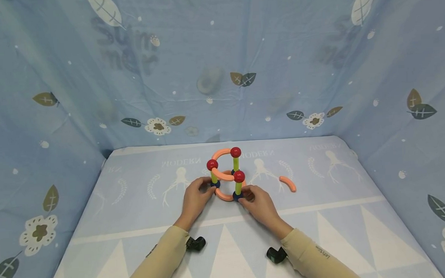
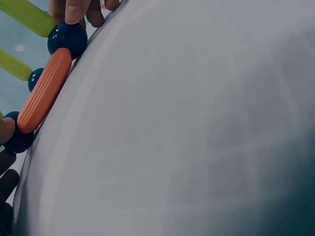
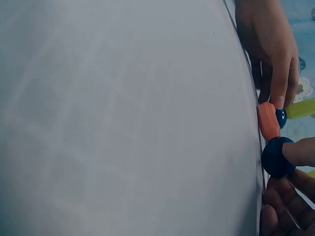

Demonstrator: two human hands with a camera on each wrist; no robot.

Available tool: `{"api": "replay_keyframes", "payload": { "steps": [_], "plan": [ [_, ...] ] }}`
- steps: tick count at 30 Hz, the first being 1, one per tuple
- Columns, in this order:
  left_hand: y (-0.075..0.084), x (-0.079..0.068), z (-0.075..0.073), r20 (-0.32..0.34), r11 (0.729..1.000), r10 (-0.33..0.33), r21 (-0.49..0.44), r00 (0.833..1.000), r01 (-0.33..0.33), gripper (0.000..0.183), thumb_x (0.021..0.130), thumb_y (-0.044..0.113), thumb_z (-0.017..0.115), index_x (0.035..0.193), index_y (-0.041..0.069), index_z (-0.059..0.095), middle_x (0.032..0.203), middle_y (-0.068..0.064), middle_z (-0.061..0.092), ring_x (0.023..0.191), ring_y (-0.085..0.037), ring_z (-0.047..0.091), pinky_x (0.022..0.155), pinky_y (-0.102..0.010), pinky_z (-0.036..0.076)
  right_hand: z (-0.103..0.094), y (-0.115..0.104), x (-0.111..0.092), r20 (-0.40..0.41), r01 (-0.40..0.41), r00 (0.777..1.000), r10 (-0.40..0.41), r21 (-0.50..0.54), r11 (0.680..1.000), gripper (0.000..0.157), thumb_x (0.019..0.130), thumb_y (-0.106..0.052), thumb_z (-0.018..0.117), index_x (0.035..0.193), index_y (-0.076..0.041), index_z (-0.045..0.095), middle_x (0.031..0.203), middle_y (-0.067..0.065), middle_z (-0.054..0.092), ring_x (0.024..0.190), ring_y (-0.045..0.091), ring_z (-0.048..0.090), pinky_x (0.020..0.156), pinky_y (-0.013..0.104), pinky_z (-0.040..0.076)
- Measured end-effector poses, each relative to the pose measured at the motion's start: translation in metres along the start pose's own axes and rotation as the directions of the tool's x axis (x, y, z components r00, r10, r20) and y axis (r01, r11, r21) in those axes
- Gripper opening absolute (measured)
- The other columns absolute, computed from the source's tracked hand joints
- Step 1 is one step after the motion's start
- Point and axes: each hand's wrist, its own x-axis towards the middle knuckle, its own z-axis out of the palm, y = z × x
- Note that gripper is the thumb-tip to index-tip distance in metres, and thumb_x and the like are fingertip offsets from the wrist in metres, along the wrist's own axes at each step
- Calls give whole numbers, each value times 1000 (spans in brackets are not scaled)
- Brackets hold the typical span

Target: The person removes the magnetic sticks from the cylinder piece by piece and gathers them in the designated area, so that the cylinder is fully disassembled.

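A toy frame of balls and rods stands on the table. Red balls top its upright lime-green rods, dark blue balls form the foot, and curved orange rods join the balls at both levels. My left hand pinches the left dark blue ball, thumb on its near side. At the front right dark blue ball, my right hand grips with thumb and fingers. A curved orange rod runs between these two balls. The third foot ball sits farther back, partly hidden in the head view.
One loose curved orange rod lies on the table to the right of my right hand. Blue patterned cloth hangs behind and along both sides. Small black devices sit by both wrists. A printed cloth covers the tabletop.
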Motion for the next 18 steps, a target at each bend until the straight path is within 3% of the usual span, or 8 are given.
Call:
{"api": "replay_keyframes", "payload": {
  "steps": [5,18],
  "plan": [
    [-1,0,0,18,1000,-8,21,1000,8,34,92,27,79,123,13,73,117,-5,71,110,-24,64,98,-44,51,1,-1,-1,-1,-17,1000,17,14,1000,35,87,-20,83,117,-10,69,99,0,68,88,13,64,81,34,56],
    [2,-6,-3,37,999,3,49,999,-4,27,90,26,81,112,14,72,108,-3,70,104,-23,63,94,-43,51,-4,4,4,-42,-19,999,20,23,1000,30,89,-17,81,116,-11,71,101,0,71,89,13,65,78,32,55]
  ]
}}
